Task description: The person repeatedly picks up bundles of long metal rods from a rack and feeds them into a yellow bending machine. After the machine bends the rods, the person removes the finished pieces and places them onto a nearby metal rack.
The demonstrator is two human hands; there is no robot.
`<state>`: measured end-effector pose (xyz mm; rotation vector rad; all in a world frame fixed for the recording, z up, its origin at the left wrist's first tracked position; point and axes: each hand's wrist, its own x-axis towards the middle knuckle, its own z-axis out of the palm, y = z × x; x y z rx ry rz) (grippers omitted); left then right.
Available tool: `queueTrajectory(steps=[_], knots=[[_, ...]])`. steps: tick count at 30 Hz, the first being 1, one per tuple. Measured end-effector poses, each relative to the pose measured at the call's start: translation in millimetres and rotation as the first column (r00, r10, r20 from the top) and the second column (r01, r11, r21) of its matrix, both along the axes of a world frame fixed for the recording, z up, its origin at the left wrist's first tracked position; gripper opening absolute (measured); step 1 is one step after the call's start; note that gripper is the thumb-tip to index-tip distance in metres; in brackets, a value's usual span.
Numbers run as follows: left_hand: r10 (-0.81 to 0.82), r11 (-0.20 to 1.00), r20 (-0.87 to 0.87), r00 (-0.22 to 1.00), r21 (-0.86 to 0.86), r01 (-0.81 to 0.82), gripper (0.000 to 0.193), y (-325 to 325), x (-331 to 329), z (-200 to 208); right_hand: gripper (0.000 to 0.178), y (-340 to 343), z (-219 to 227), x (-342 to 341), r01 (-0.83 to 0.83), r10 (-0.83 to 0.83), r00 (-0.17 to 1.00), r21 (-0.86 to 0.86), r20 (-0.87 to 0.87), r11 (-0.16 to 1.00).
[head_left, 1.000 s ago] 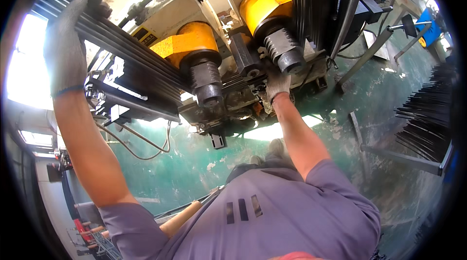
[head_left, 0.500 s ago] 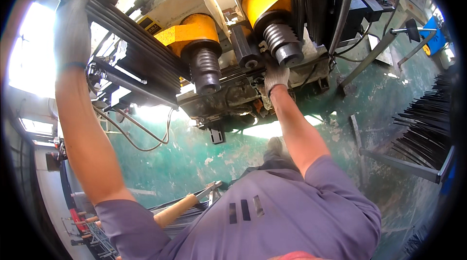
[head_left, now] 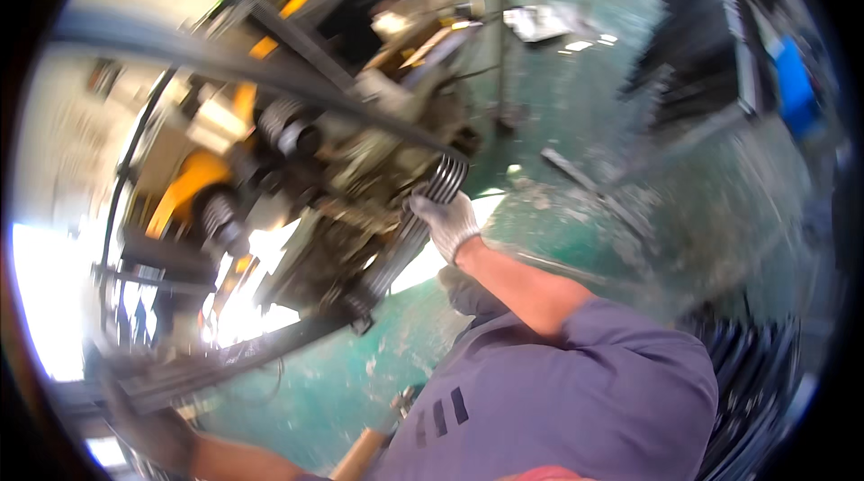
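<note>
My right hand (head_left: 452, 224), in a pale knit glove, is closed around a bundle of dark metal bars (head_left: 446, 178); the thumb lies across them and their shiny ends stick out past it. At the lower left, my gloved left hand (head_left: 153, 434) is smeared by motion. It is beside a long dark beam-like length (head_left: 243, 350), and its fingers do not show clearly. Behind the hands stands a machine with yellow housings (head_left: 193, 182) and dark ribbed cylinders (head_left: 220, 218).
A blurred dark bar (head_left: 261, 76) crosses the machine's upper side. To the right, a rack holds dark strips (head_left: 688, 58), with a blue object (head_left: 794, 85) beside it. More dark lengths (head_left: 751, 391) are at the lower right. A metal strip (head_left: 594, 188) lies on the green floor (head_left: 549, 229).
The view has swung, so the machine now appears farther left. My right hand has come away from between the cylinders and grips the bar bundle. My left hand has dropped from upper to lower left.
</note>
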<state>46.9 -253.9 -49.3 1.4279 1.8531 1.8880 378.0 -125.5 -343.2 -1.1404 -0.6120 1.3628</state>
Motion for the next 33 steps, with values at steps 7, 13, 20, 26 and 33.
queueTrajectory(steps=[7, 13, 20, 26, 33], knots=[[-0.156, 0.988, 0.388, 0.908, 0.059, 0.145, 0.022, -1, 104, -159, 0.030, -108, -2, 296, 0.596, -0.539, 0.566, 0.142, 0.623, 0.790], [-0.162, 0.647, 0.950, 0.267, -0.103, 0.756, 0.024, 1, 273, -326, 0.035, -162, 57, 490, 0.683, -0.559, -0.003, 0.410, 0.829, 0.604], [0.014, 0.284, 0.982, 0.189, -0.185, 0.941, 0.037, 16, 488, -382, 0.029, -105, 86, 728, 0.682, 0.100, -0.266, 0.114, 0.959, 0.723], [-0.143, 0.404, 0.901, 0.409, -0.324, 0.856, 0.035, 64, 567, -308, 0.028, -24, 38, 860, 0.680, 0.188, -0.457, 0.205, 0.869, 0.704], [0.118, 0.585, 0.880, 0.460, -0.436, 0.684, 0.026, 20, 535, -338, 0.058, 36, 84, 914, 0.639, 0.324, -0.372, -0.014, 0.870, 0.769]])
